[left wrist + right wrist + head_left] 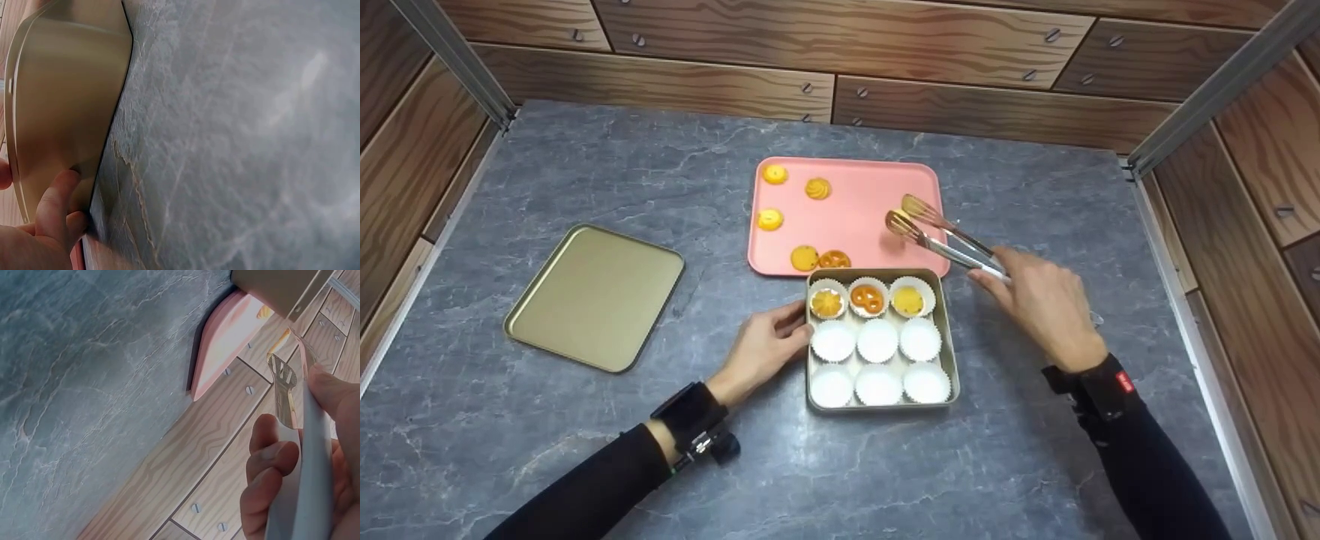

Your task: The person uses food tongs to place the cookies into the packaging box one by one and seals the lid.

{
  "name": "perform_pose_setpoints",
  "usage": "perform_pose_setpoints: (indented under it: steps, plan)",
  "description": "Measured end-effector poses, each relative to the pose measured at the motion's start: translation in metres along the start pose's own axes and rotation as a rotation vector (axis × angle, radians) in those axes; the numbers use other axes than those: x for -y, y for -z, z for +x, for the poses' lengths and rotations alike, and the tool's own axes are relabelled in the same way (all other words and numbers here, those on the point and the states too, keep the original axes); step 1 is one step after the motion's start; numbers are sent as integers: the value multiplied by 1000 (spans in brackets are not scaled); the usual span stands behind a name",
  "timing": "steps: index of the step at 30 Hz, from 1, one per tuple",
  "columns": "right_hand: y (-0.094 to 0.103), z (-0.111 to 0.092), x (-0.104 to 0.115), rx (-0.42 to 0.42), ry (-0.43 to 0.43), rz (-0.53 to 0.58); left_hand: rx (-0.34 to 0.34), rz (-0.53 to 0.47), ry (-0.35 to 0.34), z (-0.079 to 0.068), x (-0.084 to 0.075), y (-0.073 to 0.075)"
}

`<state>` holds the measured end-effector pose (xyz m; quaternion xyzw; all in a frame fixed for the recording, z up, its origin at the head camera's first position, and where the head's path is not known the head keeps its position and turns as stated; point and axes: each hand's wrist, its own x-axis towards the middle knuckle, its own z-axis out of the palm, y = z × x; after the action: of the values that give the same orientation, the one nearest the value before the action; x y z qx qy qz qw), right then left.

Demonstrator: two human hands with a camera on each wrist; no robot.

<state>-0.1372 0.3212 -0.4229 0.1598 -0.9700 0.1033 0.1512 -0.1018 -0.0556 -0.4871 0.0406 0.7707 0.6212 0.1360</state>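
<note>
A gold tin (pixel 877 406) holds white paper cups in rows of three. Its back row carries a flower-shaped cookie (pixel 826 303), a pretzel-shaped cookie (pixel 868 298) and a round yellow cookie (pixel 907 301); the other cups look bare. My left hand (pixel 765 345) grips the tin's left wall, fingers on the outside (pixel 56 202) and thumb at the rim. With my right hand (pixel 1046 300) I hold metal tongs (pixel 952 244) over the right part of the pink tray (pixel 855 217). Between the tong heads shows a yellow cookie (pixel 280 341).
Several cookies lie on the pink tray, among them a swirled one (pixel 817 188) and a pretzel-shaped one (pixel 835 259) by the tin's back edge. Left of the tin lies a gold lid (pixel 596 298). Wood-patterned panels (pixel 720 82) border the grey marbled tabletop (pixel 547 435).
</note>
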Motion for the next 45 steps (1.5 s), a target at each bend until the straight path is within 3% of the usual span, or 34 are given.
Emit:
perform_pose_setpoints:
  steps: [12,31,45]
  plan:
    - [6,-15,7,-32,72,32,19,-21,37,0,3,0]
    - [11,-28,20,-95,227,36,8,-33,29,0,1,0]
    - [5,-36,22,-33,357,127,10,-40,48,0,1,0]
